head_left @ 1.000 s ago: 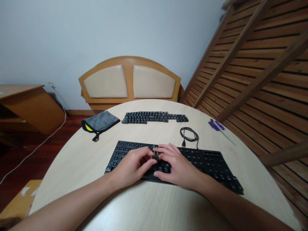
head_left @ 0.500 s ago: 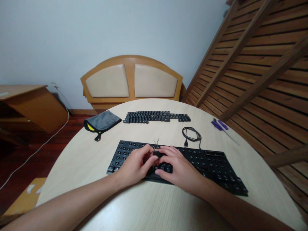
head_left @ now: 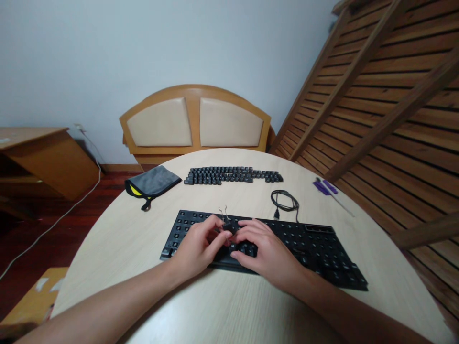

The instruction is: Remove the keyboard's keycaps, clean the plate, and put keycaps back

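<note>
A black keyboard lies across the near part of the round table, many of its keycaps off on the left and upper parts. My left hand is closed, with thumb and fingers pinching the black body of a wire keycap puller. The puller is tilted, its thin wire prongs sticking up past the fingers; its lower end is hard to make out among the keys. My right hand rests over the middle of the keyboard, fingers curved and apart beside a few dark keycaps. Its fingertips are close to the puller.
Rows of loose black keycaps lie at the back of the table. A grey cloth with yellow lining is at left. A coiled USB cable sits behind the keyboard. A purple-and-white brush-like tool lies at right.
My left hand has shifted slightly left with the keycap puller, which now leans left. A small gap has opened between it and the fingers of my right hand, which stays nearly in place.
</note>
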Motion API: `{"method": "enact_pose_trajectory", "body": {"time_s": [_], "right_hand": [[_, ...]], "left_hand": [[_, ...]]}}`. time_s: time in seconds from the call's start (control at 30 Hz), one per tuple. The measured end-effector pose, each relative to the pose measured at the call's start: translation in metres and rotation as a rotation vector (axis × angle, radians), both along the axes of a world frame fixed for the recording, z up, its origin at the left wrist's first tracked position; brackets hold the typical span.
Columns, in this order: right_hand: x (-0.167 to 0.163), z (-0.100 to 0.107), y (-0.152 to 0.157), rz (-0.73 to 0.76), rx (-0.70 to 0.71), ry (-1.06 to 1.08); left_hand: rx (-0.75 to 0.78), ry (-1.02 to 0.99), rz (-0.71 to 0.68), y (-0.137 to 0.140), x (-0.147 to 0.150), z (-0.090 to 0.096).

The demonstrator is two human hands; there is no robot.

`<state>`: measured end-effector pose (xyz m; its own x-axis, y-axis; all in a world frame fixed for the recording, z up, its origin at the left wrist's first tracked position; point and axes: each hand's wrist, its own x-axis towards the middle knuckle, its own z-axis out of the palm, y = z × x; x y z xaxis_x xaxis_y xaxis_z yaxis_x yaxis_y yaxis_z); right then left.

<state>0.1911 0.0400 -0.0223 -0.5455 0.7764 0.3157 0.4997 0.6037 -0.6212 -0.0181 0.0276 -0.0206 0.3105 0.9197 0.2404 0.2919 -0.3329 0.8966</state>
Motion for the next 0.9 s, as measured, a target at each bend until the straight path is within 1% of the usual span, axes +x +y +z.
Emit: {"method": "enact_pose_trajectory", "body": {"time_s": [0.07,0.13,0.2,0.3,0.4,0.5,0.7,0.8,0.9], "right_hand": [[0.0,-0.002,0.001,-0.019,-0.024,0.02],[0.001,-0.002,0.002,-0.056,-0.068,0.036],[0.001,-0.001,0.002,-0.071,-0.123,0.053],[0.001,0.002,0.0,-0.05,-0.203,0.101],[0.0,0.003,-0.003,-0.026,-0.211,0.136],[0.0,0.003,-0.004,-0.008,-0.116,0.121],[0.0,0.004,-0.007,0.125,0.221,0.088],[-0.002,0.003,-0.01,0.107,0.332,0.063],[-0.005,0.001,-0.013,0.064,0.367,0.035]], "left_hand": [[0.063,0.075,0.001,-0.003,-0.002,0.002],[0.062,0.088,0.013,-0.005,-0.002,0.002],[0.003,0.03,0.026,-0.005,0.0,0.003],[-0.089,-0.085,0.047,-0.004,0.002,0.003],[-0.126,-0.147,0.053,-0.004,0.002,0.001],[-0.134,-0.173,0.058,-0.004,0.003,0.001],[-0.248,-0.346,0.1,-0.009,0.008,0.004],[-0.25,-0.366,0.122,-0.013,0.009,0.005],[-0.246,-0.382,0.132,-0.015,0.01,0.007]]}}
